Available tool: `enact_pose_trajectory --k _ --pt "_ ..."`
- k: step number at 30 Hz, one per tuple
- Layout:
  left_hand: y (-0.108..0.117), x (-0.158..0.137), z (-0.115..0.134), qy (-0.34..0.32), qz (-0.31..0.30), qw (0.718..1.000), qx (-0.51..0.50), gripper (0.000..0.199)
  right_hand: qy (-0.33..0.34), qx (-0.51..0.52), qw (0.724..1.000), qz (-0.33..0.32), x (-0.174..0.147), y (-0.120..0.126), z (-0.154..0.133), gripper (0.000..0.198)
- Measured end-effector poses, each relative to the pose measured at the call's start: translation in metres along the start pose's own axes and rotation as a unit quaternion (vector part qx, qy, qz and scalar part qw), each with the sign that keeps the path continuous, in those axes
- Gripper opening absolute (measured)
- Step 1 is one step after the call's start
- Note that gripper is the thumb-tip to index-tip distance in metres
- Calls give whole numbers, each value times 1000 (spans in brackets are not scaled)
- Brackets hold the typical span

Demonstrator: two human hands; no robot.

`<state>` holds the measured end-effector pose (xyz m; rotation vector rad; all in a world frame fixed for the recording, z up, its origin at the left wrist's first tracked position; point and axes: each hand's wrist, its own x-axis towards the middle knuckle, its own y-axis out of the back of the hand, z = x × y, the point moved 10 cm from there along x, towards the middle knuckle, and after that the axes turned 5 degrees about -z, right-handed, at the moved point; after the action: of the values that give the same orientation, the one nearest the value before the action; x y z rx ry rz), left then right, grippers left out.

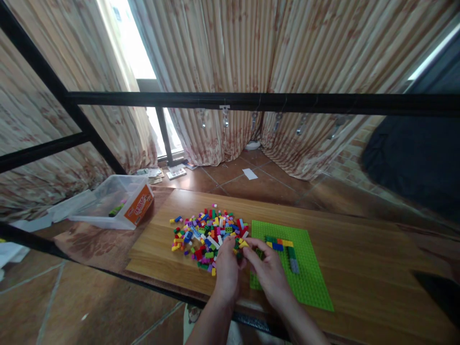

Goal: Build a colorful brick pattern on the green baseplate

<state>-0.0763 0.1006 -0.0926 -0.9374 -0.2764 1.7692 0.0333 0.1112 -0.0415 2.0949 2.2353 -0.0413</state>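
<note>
bricks [210,237] on tabletop [348,254], curtains [230,48] beyond

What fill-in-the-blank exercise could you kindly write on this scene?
The brick that the right hand pinches is coloured ____.
The baseplate is coloured ____.
In the picture, the brick pile lies to the ____ of the baseplate.
The label on the clear box is mainly coloured ____.
Missing words: yellow; green; left; orange.

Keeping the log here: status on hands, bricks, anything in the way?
Right hand pinches yellow brick, left hand close beside. Green baseplate carries some bricks. Right hand partly covers it.
</note>
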Motion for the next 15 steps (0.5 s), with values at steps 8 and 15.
enact_pose_trajectory --k 8,15 --pt "-15 -4 11 -2 -44 999 -2 14 -39 124 991 14 -1 -1 14 32" --pt "-6 2 14 -45 -41 995 79 18 -67 143 987 15 2 -4 26 36"
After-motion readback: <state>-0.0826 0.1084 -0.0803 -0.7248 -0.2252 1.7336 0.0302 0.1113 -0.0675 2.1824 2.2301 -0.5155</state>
